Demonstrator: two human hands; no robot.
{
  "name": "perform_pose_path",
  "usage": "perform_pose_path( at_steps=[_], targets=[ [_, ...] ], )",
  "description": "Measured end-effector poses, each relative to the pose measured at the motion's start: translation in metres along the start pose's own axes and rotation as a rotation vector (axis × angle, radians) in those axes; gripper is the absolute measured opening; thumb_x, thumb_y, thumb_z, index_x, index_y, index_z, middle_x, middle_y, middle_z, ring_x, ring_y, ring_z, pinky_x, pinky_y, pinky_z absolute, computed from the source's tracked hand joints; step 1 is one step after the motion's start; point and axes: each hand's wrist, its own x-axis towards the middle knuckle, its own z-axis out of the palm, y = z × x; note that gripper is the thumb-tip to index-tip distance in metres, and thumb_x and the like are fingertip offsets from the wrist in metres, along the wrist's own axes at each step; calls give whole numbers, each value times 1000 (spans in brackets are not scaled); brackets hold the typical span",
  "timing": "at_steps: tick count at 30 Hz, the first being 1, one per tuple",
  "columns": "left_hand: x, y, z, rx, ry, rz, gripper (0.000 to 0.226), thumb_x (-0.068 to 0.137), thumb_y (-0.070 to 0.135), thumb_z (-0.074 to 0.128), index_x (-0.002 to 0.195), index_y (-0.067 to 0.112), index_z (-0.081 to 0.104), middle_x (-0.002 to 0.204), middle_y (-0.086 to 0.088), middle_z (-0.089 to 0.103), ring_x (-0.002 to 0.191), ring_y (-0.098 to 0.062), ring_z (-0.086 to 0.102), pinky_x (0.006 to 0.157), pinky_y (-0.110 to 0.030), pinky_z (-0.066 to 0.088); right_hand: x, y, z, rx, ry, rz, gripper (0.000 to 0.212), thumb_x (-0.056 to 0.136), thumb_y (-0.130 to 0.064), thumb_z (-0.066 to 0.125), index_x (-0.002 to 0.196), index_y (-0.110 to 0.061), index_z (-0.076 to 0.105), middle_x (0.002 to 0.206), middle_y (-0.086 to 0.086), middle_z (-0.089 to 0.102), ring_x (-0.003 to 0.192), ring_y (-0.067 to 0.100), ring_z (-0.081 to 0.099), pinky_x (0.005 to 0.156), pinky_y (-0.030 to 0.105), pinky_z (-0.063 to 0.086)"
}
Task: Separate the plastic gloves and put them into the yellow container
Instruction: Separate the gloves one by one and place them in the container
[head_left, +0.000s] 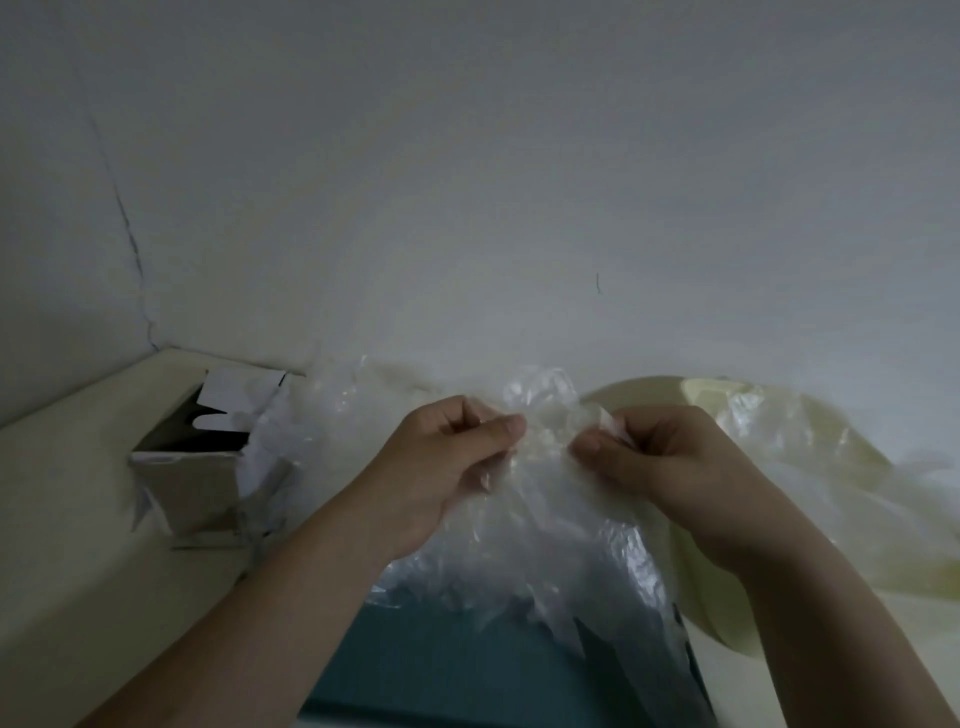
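Observation:
A bunch of clear plastic gloves (550, 514) hangs between my two hands, in the middle of the view. My left hand (447, 467) pinches its upper left edge between thumb and curled fingers. My right hand (660, 457) pinches the upper right edge the same way. The thumbs sit close together, a short gap apart. The pale yellow container (852, 519) lies at the right, partly behind my right forearm, with several clear gloves (779, 421) lying in it. More loose clear gloves (332, 410) are heaped at the back left against the wall.
An open cardboard box (192, 478) with white flaps stands on the cream table (67, 519) at the left. A teal surface (457, 670) lies under the hanging gloves near the front edge. A white wall (467, 182) closes the back.

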Motion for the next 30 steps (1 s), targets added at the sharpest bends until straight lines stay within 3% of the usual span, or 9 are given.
perform_pose_path(
  at_steps=[4, 7, 10, 14, 19, 23, 26, 30],
  targets=[
    [-3, 3, 5, -92, -108, -143, 32, 84, 30, 76, 108, 10, 76, 100, -5, 78, 81, -18, 73, 73, -37, 55, 1, 0, 8, -5, 18, -8, 29, 96, -20, 72, 75, 0, 72, 60, 9, 60, 55, 17, 53, 54, 24, 44],
    [-4, 2, 5, -41, -81, -152, 19, 100, 18, 63, 111, 7, 74, 104, -13, 80, 80, -19, 76, 71, -32, 61, 4, 4, 14, -58, 84, -2, 35, 96, -22, 72, 69, -2, 67, 57, 9, 55, 51, 17, 50, 52, 27, 42],
    [0, 8, -11, -13, 21, -92, 20, 104, 18, 59, 114, 6, 71, 105, -13, 80, 84, -21, 76, 74, -34, 60, 4, 4, 6, -164, 269, 6, 33, 95, -23, 73, 74, 2, 70, 61, 22, 61, 52, 19, 52, 54, 36, 45],
    [4, 18, -29, 88, 257, 38, 23, 103, 16, 63, 120, 2, 70, 102, -13, 81, 91, -28, 77, 79, -37, 60, 2, -4, -4, -218, 411, 3, 34, 97, -22, 67, 69, -3, 70, 55, 17, 64, 46, 23, 59, 57, 45, 56],
    [-6, 22, -11, 79, 96, 30, 24, 102, 25, 64, 117, 8, 70, 111, -9, 80, 102, -34, 76, 91, -44, 61, -4, -21, 2, -17, 344, 0, 36, 101, -25, 65, 74, 0, 68, 54, 12, 66, 35, 23, 49, 41, 26, 42],
    [-8, 28, 11, 81, 36, 27, 30, 99, 26, 64, 122, 6, 66, 114, -11, 79, 101, -37, 77, 81, -44, 62, -3, -39, -34, 42, 365, 12, 24, 101, -25, 64, 92, -4, 74, 55, 10, 65, 33, 18, 41, 37, 21, 33],
    [-6, 38, 34, 156, -7, 26, 24, 107, 21, 56, 128, 15, 65, 114, -9, 79, 95, -33, 78, 69, -39, 63, -5, -42, -84, -120, 391, 59, 21, 101, -25, 65, 94, -6, 74, 62, 9, 70, 35, 14, 45, 38, 24, 37],
    [-4, 61, 66, 215, -104, 58, 33, 108, 16, 54, 139, 26, 57, 113, -9, 79, 91, -35, 78, 62, -36, 61, -3, -26, -145, -461, 481, 182, 25, 99, -24, 63, 87, -3, 70, 68, 12, 74, 34, 13, 51, 41, 24, 42]
  ],
)
